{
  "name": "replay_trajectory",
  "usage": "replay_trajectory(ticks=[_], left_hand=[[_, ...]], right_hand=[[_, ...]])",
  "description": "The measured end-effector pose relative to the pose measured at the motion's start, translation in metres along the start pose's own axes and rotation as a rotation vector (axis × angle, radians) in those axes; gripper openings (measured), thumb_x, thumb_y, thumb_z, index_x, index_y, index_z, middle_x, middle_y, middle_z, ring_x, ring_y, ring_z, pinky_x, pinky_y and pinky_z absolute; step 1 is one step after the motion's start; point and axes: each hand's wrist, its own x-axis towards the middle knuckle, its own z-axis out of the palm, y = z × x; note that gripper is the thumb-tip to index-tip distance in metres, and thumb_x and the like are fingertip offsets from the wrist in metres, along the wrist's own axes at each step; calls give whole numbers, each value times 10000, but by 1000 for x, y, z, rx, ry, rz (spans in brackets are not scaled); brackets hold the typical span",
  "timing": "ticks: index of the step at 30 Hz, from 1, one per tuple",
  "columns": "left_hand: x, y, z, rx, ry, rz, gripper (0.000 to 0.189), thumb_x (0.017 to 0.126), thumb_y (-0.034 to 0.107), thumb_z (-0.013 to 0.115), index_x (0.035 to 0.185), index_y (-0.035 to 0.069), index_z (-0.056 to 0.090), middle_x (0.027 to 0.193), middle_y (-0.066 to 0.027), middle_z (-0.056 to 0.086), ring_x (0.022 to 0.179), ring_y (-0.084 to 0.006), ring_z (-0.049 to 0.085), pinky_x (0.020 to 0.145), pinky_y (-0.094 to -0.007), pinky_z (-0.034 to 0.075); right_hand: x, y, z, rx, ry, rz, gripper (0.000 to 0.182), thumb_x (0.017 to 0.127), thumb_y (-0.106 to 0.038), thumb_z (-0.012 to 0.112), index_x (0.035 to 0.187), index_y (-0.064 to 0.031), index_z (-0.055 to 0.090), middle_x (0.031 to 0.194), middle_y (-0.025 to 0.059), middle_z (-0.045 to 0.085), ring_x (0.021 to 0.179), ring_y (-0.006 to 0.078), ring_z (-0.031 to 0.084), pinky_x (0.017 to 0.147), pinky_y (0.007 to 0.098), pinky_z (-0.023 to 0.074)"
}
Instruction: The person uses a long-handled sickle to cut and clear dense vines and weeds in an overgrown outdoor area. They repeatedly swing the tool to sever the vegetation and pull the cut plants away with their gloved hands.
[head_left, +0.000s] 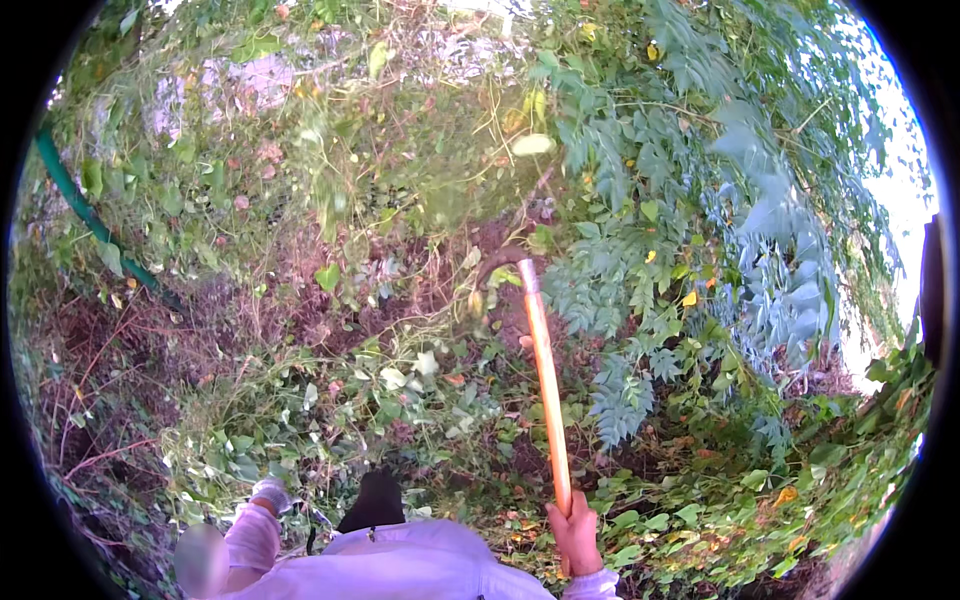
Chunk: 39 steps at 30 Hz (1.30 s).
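Observation:
My right hand (576, 534), bare, grips the lower end of a long orange wooden handle (550, 390). A metal ferrule joins its far end to the curved dark blade of a sickle (501, 259), which hooks left among thin vines. My left hand (273, 495) wears a pale glove and is low at the left, close to my body. Its fingers are too small and blurred to make out. Beside it, a small dark and silvery object (319, 517) shows in part; whether the hand touches it, I cannot tell.
Leafy vines (405, 397) cover the ground ahead. Drooping branches with blue-green leaves (645, 217) hang at the right. A green pole (90, 214) slants through growth at the left. One dark trouser leg (375, 501) shows below my pale shirt (420, 559).

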Motion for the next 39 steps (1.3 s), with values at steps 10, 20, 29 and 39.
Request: replay_trajectory(ticks=[10,20,29,39], left_hand=[[5,-1,6,-108,263,89,553,694,524,628,1130,194,543,1036,-178,572,955,-362,551,830,-420,453],[-9,-46,48,-94,-15,20,529,674,509,647,1011,103,613,983,-174,618,927,-347,584,798,-395,467],[7,-14,17,-14,109,61,402,822,396,516,1098,105,538,998,-153,615,896,-312,598,779,-394,484],[5,61,-85,-71,305,230,554,756,513,570,1135,111,535,1014,-156,596,960,-335,558,837,-403,448]], right_hand=[[191,-89,88,820,-70,168,121,840,-85,549,910,-46,459,540,-14,427,381,83,421,303,235,344],[250,-158,165,1035,-445,202,171,843,-83,535,995,-47,466,598,2,444,421,90,430,354,247,368],[64,-54,67,742,-430,374,373,825,2,485,1194,-27,437,580,-14,443,405,68,418,337,224,355],[-12,-83,8,470,-375,427,437,808,4,521,1232,-10,416,604,-11,447,441,65,428,364,219,351]])
